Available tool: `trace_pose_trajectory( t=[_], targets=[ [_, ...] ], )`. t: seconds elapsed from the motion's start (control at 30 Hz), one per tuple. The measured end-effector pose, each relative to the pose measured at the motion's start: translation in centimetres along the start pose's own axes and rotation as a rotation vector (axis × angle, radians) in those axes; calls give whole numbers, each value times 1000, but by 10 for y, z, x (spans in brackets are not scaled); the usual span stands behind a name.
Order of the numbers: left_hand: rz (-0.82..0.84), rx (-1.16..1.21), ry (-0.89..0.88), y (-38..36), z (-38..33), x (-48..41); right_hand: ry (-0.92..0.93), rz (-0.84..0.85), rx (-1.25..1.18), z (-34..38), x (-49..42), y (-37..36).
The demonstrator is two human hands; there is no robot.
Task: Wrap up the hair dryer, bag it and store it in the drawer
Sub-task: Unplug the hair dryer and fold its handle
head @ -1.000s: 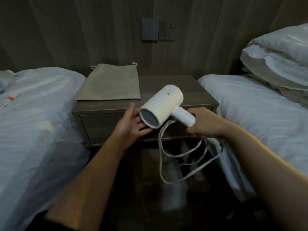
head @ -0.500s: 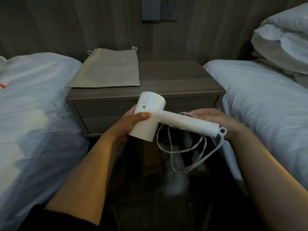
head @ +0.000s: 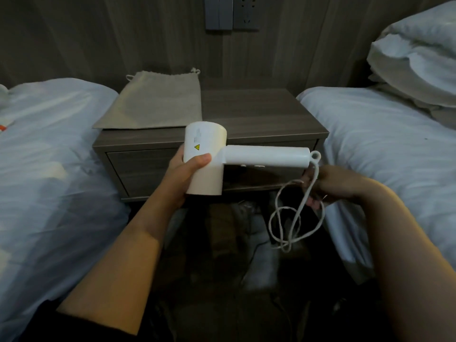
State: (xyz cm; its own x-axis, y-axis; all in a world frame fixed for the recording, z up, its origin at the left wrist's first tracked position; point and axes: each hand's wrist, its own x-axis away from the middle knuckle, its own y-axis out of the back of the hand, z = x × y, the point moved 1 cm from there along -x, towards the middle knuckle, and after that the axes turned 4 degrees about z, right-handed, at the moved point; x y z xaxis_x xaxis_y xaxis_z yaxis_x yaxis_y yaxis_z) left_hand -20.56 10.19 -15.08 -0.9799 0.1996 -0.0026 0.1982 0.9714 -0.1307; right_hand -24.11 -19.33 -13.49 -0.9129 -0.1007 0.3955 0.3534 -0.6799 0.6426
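Two beds with white bedding flank you: the left bed (head: 51,156) and the right bed (head: 385,149), which carries a stack of white pillows (head: 417,58) at its far end. Between them stands a dark wooden bedside bench (head: 259,114) with one shut drawer (head: 138,169) in its near face; you cannot see what is in it. Flat on the left part of the bench top lies a beige cloth drawstring bag (head: 158,99), limp, its mouth toward the far wall.

You hold the white cylindrical hair dryer (head: 204,156) in the air just in front of the drawer, barrel upright, its straight handle pointing right. Your left hand (head: 182,174) is wrapped around the barrel, thumb across its front under a small yellow warning label. Your right hand (head: 330,186) sits just below the handle's end, fingers curled closed on the thin white cord (head: 296,218), which leaves the handle tip and hangs in loose loops below.
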Motion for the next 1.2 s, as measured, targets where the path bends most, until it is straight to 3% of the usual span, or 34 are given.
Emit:
trace_pose_trajectory(
  t=[0.2,0.3,0.37,0.53,0.73,0.83,0.93,1.03,1.13,1.2],
  targets=[
    [-150,-61,-123,-5,-4,2,41,-155,-151,-4,-1,2],
    [-215,-100,-172,-9,-4,4,199,-137,-593,7,-2,-4],
    [-253,-100,-186,-11,-3,4,247,-92,-731,13,-5,-13],
    [-325,84,-150,-15,3,3,216,-191,-400,23,-12,-36],
    [-384,-325,-264,-1,-9,1,-113,-258,409,10,-14,-29],
    [-300,-430,-268,1,-16,3,-90,-428,316,7,-13,-33],
    [-158,-485,-252,-5,-16,8,229,-633,188,18,-12,-34],
    [-30,-508,-226,-18,-7,14,355,-484,217,30,-10,-39],
    [30,-493,-175,-26,-1,15,305,-242,321,35,-5,-51],
    [23,-448,-148,-26,2,14,283,-218,358,36,-5,-55]
  ],
)
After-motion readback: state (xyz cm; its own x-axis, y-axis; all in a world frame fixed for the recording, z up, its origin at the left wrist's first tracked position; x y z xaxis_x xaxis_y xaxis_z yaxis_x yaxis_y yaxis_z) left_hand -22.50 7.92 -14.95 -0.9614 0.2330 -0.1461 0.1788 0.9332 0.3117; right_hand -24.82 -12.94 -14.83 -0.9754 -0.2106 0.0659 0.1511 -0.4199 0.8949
